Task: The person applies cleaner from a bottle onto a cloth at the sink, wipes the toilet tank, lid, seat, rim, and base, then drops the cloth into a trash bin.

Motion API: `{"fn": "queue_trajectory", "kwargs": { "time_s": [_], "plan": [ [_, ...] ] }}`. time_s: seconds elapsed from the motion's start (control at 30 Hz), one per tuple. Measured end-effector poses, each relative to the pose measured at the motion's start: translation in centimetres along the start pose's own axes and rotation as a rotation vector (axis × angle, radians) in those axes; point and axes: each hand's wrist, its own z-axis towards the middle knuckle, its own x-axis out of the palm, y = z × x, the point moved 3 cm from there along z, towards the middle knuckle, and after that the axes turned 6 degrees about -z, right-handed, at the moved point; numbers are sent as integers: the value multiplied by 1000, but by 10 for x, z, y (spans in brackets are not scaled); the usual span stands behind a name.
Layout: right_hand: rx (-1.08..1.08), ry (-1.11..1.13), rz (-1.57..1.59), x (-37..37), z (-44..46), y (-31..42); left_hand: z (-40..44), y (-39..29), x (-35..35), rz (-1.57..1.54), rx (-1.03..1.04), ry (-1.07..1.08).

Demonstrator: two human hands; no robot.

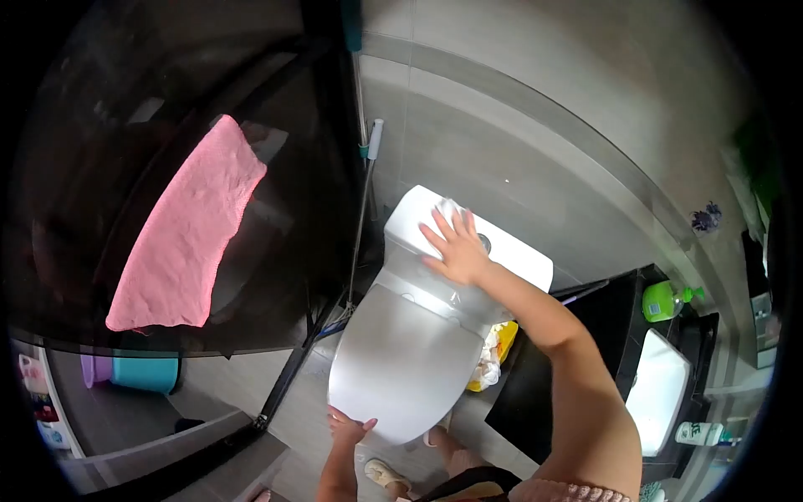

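Left hand (347, 427), low in the frame, half-curls at the front edge of the toilet lid (410, 360), grip unclear; up at centre, the right hand (458, 249), nearer the tank (523, 263), spreads open across it, something white (447, 204) by its fingertips, the tank's long axis slanting down rightward.
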Motion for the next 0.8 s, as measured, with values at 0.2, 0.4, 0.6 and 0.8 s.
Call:
{"fn": "queue_trajectory", "kwargs": {
  "time_s": [0.2,0.4,0.6,0.8],
  "plan": [
    [216,146,187,2,139,11,0,-1,2,-33,44,15],
    [-250,-129,147,5,80,45,1,1,2,21,44,-10],
    [226,35,143,1,119,0,2,-1,1,17,22,-13],
    [592,-66,280,14,76,-31,14,16,14,45,83,-30]
  ]
}}
